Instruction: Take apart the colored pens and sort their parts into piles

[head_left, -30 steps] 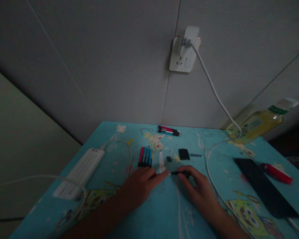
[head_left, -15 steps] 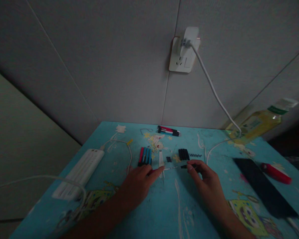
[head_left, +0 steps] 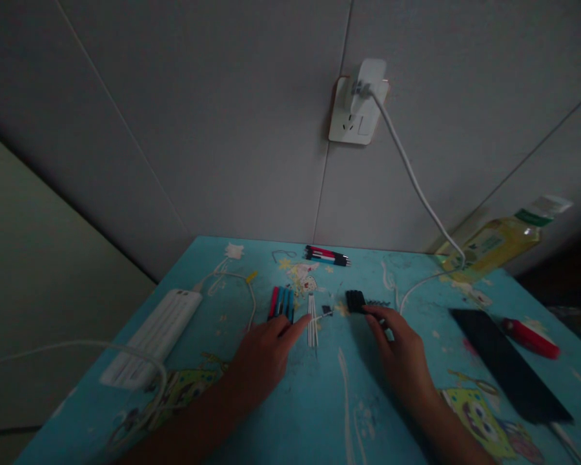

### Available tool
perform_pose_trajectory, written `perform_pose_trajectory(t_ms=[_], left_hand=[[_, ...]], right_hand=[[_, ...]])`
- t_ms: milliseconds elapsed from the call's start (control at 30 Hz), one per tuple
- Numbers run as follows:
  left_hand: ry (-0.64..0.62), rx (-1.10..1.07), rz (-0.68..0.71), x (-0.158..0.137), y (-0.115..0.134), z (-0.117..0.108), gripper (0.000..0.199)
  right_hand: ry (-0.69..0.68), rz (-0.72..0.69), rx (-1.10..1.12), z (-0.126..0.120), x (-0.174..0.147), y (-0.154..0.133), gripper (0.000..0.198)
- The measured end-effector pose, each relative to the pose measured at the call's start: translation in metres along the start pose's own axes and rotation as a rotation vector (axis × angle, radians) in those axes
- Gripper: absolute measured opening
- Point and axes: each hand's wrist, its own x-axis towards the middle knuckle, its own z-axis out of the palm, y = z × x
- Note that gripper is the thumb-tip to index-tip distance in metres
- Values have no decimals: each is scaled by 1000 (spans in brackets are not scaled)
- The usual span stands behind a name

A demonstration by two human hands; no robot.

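My left hand (head_left: 266,347) is closed, with a thin white pen refill (head_left: 322,316) sticking out to the right from its fingertips. Just beyond it lie red and blue pen barrels (head_left: 281,302), partly covered by the fingers. A row of white refills (head_left: 312,326) rests beside my left fingertips. My right hand (head_left: 397,339) pinches at the near right edge of a row of short black pen parts (head_left: 355,301); the fingers partly hide what they grip. Small springs (head_left: 378,303) lie just behind that hand, and some small dark pieces (head_left: 327,310) lie between both hands.
Several whole pens (head_left: 327,256) lie by the wall. At left is a white power strip (head_left: 152,339) with a looping cable. To the right are a tilted bottle of yellow liquid (head_left: 503,245), a dark flat slab (head_left: 510,365) and a red-handled object (head_left: 531,338). A white cable crosses from the wall socket (head_left: 351,126).
My right hand has carried a black pen part away from the refill's end, up to the row of black parts. The refill in my left hand now points slightly upward.
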Motion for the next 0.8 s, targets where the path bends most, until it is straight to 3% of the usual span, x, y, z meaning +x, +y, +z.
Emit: perform_pose_trajectory(t_ms=[167,367,500,800], left_hand=[[43,-7,9,-1,0,2,63],[45,9,23,-1,0,2,62],[2,23,4,-1,2,0,64],[9,38,20,1,6,-6,64]], right_hand=[[26,4,-72,2,6,3,31],[-6,-199,-104,7,9,7,27],[-25,-241,-140,12,14,6,32],[-132,-318,-532,28,42,-11,30]])
